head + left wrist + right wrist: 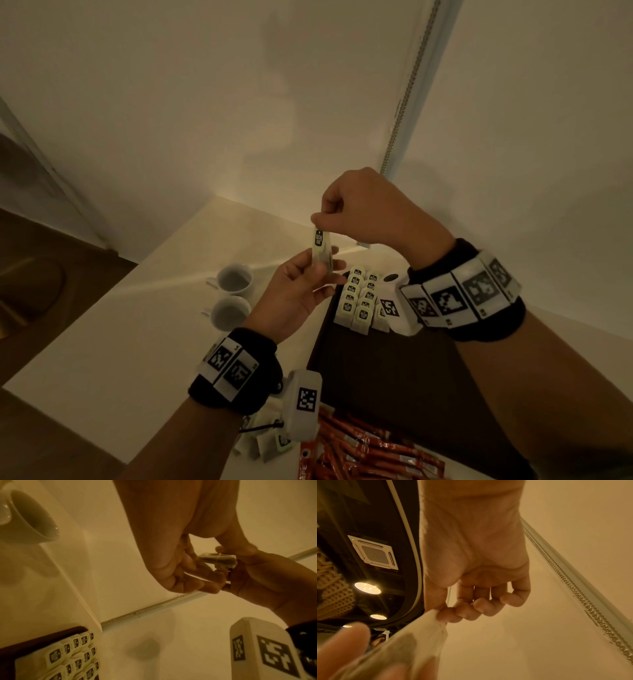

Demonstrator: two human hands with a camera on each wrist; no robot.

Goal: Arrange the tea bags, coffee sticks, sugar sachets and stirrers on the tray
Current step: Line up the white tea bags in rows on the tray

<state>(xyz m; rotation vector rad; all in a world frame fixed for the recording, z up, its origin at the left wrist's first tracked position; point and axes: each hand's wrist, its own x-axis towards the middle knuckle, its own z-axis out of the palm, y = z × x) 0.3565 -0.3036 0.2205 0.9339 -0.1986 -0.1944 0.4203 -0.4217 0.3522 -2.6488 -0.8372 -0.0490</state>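
A pale surface [113,342] is seen set into a white-walled corner, two empty cups [234,277] standing at its left. A tea bag [320,251] is held above the dark tray [376,377], its lower end in the left hand [298,291] grip, its top pinched by the right hand [356,212]. Two rows of tea bags [358,298] are already laid at the tray's far end; loose tea bags [270,442] and coffee sticks [359,452] remain on the surface nearby. Most of the tray is left open; sugar and stirrers are not seen.
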